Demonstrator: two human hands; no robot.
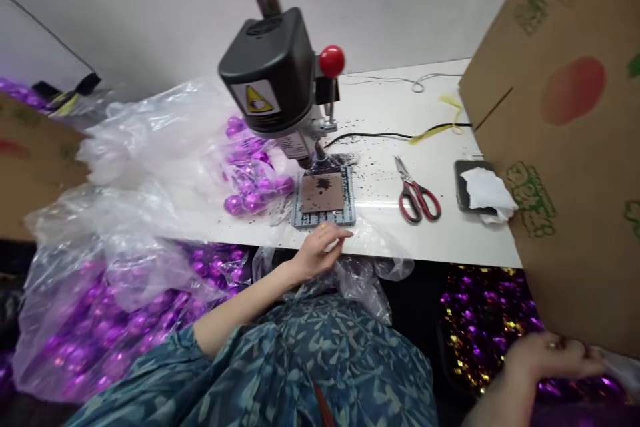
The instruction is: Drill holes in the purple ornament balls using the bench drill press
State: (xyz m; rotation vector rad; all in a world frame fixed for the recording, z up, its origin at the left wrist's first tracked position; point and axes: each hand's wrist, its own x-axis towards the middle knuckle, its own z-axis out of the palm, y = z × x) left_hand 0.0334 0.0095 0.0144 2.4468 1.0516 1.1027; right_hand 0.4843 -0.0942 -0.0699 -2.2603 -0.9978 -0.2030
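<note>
My left hand (pixel 320 250) rests at the white table's front edge (pixel 440 250), just below the grey base plate (pixel 324 199) of a small bench drill press (pixel 273 73). Its fingers are curled together on clear plastic film there. My right hand (pixel 547 355) is low at the right, below the table, with fingers closed on the bottom edge of a big cardboard box (pixel 565 147). Shiny purple baubles (pixel 253 177) lie left of the drill base, spilling from a clear plastic bag (pixel 145 167).
Red-handled scissors (pixel 417 193), a phone (pixel 467 183) with a crumpled white tissue (pixel 487 192), black cable and dark drill shavings lie on the table. More purple baubles in a bag (pixel 100 320) sit at lower left; purple and gold decorations (pixel 480 327) lie under the table.
</note>
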